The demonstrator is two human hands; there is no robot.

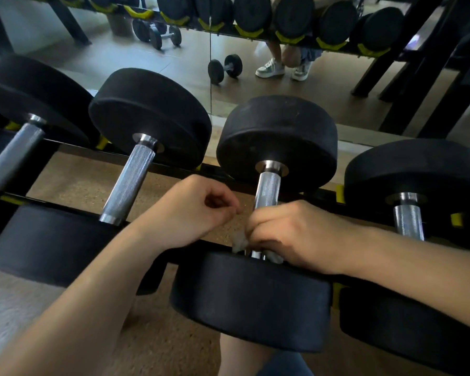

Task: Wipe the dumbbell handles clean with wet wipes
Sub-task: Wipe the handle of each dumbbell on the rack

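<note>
**A:** Where is the wet wipe (240,244)?

**B:** Just right of the frame's centre. It is bunched round the near end of the dumbbell handle (267,189), and grey scraps poke out under the right hand (296,234).

**A:** How does that hand hold it?

**B:** Its fingers (258,226) are curled tight round wipe and handle together.

**A:** And the left hand (190,213)?

**B:** It is at the centre of the frame, just left of the handle and not touching it. The fingers are loosely curled, the thumb is near the forefinger tip, and I can see nothing in it.

**A:** Where does the dumbbell (255,299) sit?

**B:** It lies on the black rack (174,169). There is 1 neighbouring dumbbell (128,183) to its left and another (409,222) at the right edge. A mirror (174,58) runs across the upper frame.
</note>
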